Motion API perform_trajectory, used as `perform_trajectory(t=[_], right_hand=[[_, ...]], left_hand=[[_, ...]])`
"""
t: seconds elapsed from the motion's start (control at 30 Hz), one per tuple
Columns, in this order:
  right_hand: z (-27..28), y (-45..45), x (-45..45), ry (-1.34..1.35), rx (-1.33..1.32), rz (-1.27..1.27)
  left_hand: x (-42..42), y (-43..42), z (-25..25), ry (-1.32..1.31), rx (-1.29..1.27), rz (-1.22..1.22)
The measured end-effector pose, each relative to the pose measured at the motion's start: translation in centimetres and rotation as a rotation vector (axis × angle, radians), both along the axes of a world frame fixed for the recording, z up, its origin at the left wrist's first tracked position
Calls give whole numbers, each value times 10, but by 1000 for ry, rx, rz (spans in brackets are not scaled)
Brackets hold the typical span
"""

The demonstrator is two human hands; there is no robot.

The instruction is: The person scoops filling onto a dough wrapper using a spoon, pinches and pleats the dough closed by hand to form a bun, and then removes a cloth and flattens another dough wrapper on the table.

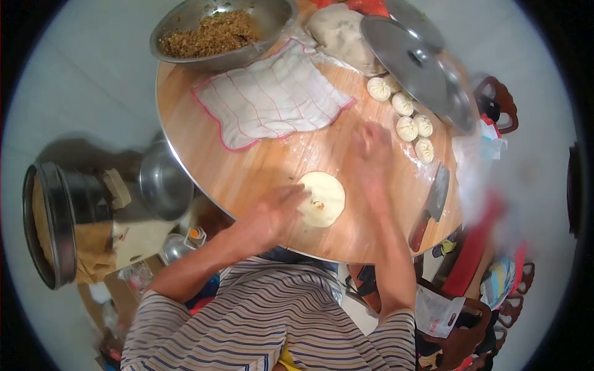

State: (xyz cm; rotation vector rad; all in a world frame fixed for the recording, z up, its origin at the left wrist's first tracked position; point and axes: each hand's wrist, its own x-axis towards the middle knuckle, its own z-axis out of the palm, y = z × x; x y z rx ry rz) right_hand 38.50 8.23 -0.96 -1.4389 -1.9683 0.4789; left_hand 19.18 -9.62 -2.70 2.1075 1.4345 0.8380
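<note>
A round, flat dough wrapper (328,193) lies on the wooden table, with a small bit of orange-brown filling on it. At its left edge is my left hand (275,213), fingers stretched toward the dough and slightly blurred. Whether the fingertips press on the dough or only hover over it is unclear. My right hand (372,148) is above the table, beyond and to the right of the wrapper. Motion smears its fingers, which look curled, and I cannot make out anything in them. Several pleated buns (406,128) sit to the right of that hand.
A metal bowl of filling (210,34) stands at the back left, beside a white cloth (272,99). Wrapped dough (343,37) and a metal lid (405,59) are at the back right. A cleaver (438,191) lies near the table's right edge (455,226).
</note>
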Motion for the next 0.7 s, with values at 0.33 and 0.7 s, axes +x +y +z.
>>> perform_trajectory(t=[0.33,0.7], right_hand=[[18,-65,29,-284,-627,98],[-6,4,35,-72,-491,400]], left_hand=[[-7,69,-1,-198,-164,102],[23,-1,20,-174,-280,56]])
